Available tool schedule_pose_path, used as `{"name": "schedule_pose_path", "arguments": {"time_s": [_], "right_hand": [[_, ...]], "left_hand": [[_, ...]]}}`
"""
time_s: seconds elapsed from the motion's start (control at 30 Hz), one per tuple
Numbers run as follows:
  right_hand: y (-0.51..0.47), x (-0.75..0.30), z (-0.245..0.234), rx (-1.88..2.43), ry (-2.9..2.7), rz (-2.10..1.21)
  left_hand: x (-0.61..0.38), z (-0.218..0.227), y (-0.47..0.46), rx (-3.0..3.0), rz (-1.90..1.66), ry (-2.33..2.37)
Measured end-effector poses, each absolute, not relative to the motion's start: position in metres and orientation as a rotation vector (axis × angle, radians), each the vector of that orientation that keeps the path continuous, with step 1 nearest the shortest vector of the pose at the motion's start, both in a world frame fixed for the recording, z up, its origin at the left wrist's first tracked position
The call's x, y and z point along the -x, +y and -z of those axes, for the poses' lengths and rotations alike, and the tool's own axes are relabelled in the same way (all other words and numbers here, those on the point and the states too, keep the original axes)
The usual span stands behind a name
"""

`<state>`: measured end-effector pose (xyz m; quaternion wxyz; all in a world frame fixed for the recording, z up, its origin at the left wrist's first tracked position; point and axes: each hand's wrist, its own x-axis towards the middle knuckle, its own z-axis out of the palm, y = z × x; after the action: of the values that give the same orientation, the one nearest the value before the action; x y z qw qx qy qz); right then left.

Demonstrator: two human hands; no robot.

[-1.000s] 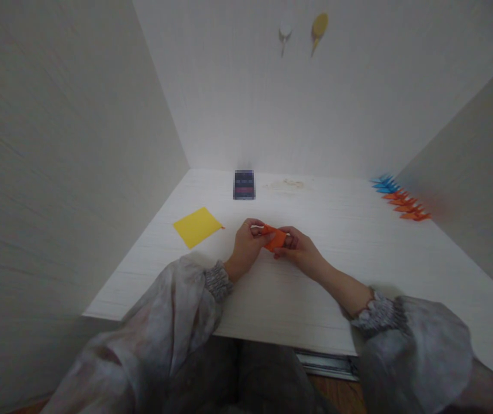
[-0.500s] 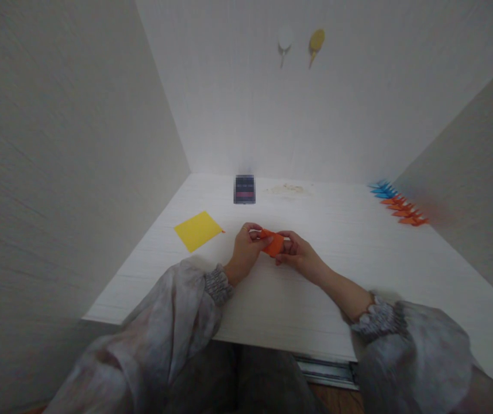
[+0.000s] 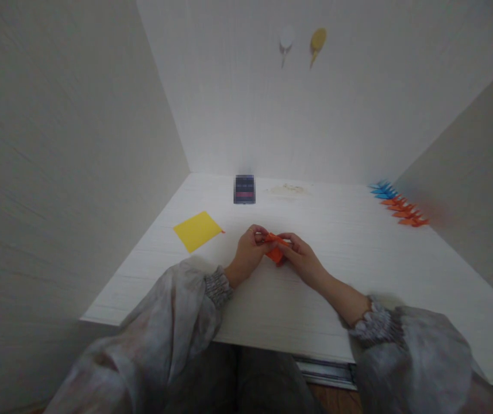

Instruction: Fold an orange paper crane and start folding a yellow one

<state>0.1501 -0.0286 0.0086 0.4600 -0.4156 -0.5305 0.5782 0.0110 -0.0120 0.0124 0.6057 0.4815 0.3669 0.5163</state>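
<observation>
A small folded piece of orange paper (image 3: 276, 255) is held between both hands above the middle of the table. My left hand (image 3: 250, 249) pinches its left side, thumb on top. My right hand (image 3: 301, 256) grips the right side, with the thumb laid across the paper toward the left thumb. The fingers behind the paper are partly hidden. To the left of my hands lies a stack or sheet of yellow paper (image 3: 198, 232), with a tiny orange bit showing at its right corner.
A dark phone-like object (image 3: 245, 190), blurred out, stands at the back of the white table (image 3: 315, 310). Blue folded paper figures (image 3: 383, 190) and several orange folded figures (image 3: 404, 211) line the right edge. Two hooks, one white (image 3: 287, 39) and one gold (image 3: 318, 40), are on the back wall.
The orange paper has been turned and tilted between my fingers. My right thumb has come over its front, and both hands have drawn slightly closer together.
</observation>
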Motion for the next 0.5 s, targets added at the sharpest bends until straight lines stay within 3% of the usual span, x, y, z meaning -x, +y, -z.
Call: {"name": "schedule_pose_path", "arguments": {"time_s": [0.5], "right_hand": [[-0.0303, -0.1516, -0.0145, 0.940, -1.348, -1.479]], "left_hand": [[-0.0082, -0.0115, -0.0118, -1.067, -1.232, 0.861]]}}
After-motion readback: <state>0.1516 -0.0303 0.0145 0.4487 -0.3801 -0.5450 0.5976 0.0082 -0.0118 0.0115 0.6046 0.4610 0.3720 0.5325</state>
